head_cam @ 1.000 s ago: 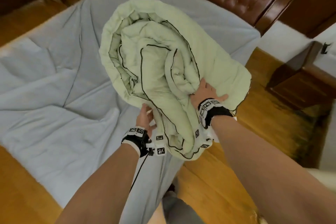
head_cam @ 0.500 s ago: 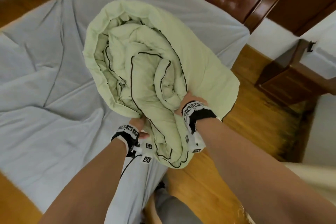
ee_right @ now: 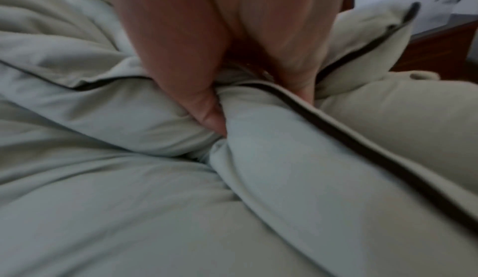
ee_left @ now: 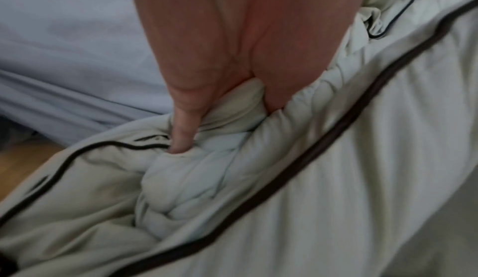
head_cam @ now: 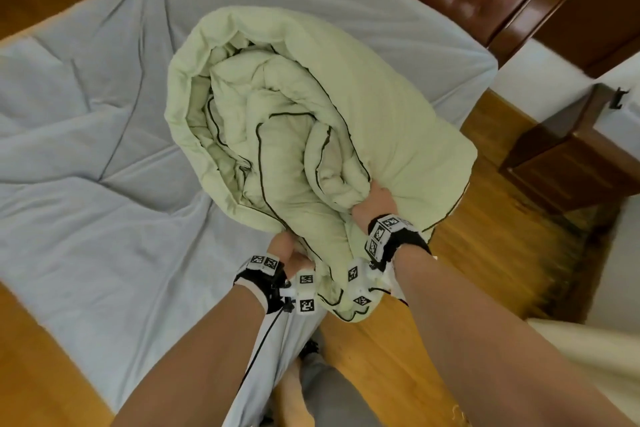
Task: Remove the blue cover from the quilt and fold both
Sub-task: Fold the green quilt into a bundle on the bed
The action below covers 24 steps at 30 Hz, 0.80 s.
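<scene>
Fingers [ee_left: 182, 130] of the left hand [head_cam: 290, 255] are curled into a bunched fold of the pale green quilt [head_cam: 398, 135], thumb pressed into the padding just beside its dark piping. Spread flat on the bed to the left lies the blue cover [head_cam: 104, 184], wrinkled, one corner hanging over the bed's near edge toward the wooden floor [head_cam: 485, 270]. Held up between both hands over that edge, the quilt is a loose, bulky roll with its layered ends facing the camera. On the right, the right hand [head_cam: 375, 203] clamps a thick fold of the same quilt, fingers [ee_right: 207, 115] sunk in along the piping.

By my reading, the cover is already off, so the first part is done. The quilt looks gathered rather than squarely folded, and the cover remains unfolded.
</scene>
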Each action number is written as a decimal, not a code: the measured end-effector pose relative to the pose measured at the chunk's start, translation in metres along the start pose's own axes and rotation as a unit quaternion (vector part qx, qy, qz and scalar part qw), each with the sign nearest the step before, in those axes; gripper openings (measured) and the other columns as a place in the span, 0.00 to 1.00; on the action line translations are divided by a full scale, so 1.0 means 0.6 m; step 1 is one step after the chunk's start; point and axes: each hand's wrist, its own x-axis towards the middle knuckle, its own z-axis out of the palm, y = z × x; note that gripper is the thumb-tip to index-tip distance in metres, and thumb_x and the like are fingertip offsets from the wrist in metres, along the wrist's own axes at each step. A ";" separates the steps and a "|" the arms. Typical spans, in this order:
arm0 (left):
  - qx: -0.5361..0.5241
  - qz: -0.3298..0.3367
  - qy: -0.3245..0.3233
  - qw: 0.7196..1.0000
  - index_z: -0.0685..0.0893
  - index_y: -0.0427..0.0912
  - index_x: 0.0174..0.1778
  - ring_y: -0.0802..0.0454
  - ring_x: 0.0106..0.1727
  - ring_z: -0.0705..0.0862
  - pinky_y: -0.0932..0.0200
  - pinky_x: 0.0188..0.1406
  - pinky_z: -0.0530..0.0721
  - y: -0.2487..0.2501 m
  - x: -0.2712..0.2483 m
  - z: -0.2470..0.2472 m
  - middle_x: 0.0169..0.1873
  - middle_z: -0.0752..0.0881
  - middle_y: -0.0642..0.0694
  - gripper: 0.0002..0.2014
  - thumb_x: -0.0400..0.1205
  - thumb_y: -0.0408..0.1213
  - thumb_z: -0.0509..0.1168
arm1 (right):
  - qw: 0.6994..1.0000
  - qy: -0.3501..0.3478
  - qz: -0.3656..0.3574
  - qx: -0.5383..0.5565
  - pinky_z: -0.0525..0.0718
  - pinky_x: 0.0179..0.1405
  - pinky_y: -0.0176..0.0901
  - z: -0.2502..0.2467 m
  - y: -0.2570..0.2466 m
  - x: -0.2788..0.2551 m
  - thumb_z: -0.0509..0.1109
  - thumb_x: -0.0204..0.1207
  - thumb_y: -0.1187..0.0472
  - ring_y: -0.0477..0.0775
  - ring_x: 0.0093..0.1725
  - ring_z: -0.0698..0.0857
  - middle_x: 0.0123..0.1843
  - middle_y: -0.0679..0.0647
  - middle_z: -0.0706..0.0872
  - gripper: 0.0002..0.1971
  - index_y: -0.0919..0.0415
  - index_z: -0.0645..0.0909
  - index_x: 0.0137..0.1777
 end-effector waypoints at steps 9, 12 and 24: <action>-0.239 0.114 -0.026 0.964 0.74 0.36 0.75 0.46 0.55 0.83 0.60 0.56 0.85 0.086 -0.115 -0.061 0.53 0.81 0.45 0.18 0.91 0.34 0.50 | 0.986 0.008 -0.139 0.093 0.74 0.59 0.37 -0.057 -0.188 -0.104 0.62 0.74 0.70 0.56 0.64 0.79 0.66 0.55 0.81 0.28 0.54 0.76 0.74; -0.287 0.167 -0.046 0.942 0.78 0.36 0.66 0.41 0.60 0.82 0.48 0.65 0.82 0.088 -0.175 -0.139 0.60 0.83 0.37 0.14 0.88 0.37 0.54 | 0.978 0.016 -0.179 0.105 0.75 0.58 0.37 -0.046 -0.260 -0.190 0.62 0.73 0.70 0.52 0.61 0.79 0.65 0.52 0.82 0.27 0.53 0.78 0.72; -0.321 0.277 0.023 0.905 0.77 0.42 0.46 0.49 0.39 0.78 0.50 0.50 0.81 -0.009 -0.583 -0.739 0.39 0.76 0.48 0.15 0.90 0.43 0.49 | 0.913 0.058 -0.401 0.054 0.81 0.63 0.49 0.206 -0.665 -0.749 0.65 0.71 0.68 0.58 0.60 0.83 0.61 0.53 0.84 0.22 0.51 0.81 0.65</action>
